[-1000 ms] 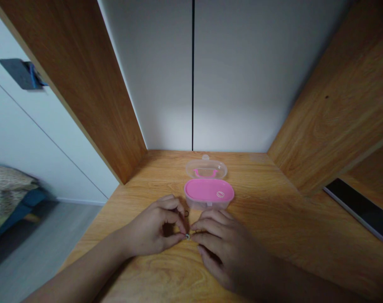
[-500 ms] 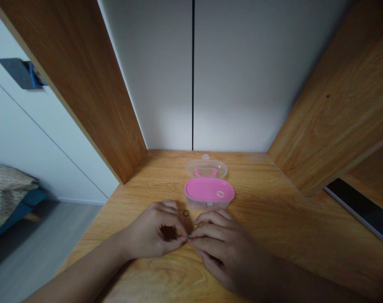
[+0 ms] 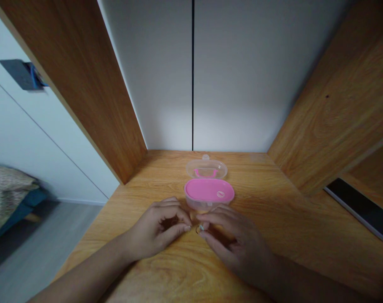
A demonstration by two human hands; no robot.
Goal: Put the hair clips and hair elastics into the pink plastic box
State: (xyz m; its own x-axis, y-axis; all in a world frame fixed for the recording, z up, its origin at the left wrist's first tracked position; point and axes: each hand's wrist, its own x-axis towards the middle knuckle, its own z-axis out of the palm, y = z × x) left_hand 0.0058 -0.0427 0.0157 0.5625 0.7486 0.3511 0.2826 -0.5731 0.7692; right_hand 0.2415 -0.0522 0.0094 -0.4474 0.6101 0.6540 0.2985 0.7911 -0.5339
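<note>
Between the thumb and fingertips of my right hand (image 3: 237, 242) is a small thin dark loop (image 3: 197, 229) with a pale shiny bit against it. The loop sticks out to the left, and its exact kind is too small to tell. My left hand (image 3: 156, 227) is just left of it, thumb and index fingertip pinched together. Whether anything tiny is in that pinch does not show. Right behind both hands stands a clear oval box with a pink lid (image 3: 207, 190); my right fingers partly cover its front.
Behind the pink-lidded box lies a clear oval cover (image 3: 223, 168) with a pink handle. A dark-screened phone (image 3: 362, 208) rests at the right. Wooden panels flank the wooden desk (image 3: 160, 277), with a white panelled wall (image 3: 235, 84) at the back. A bed corner shows at the far left.
My hands have drawn slightly apart, and the small shiny bit is now in my right fingers with a dark loop. The dark ring seen on the desk is no longer visible there.
</note>
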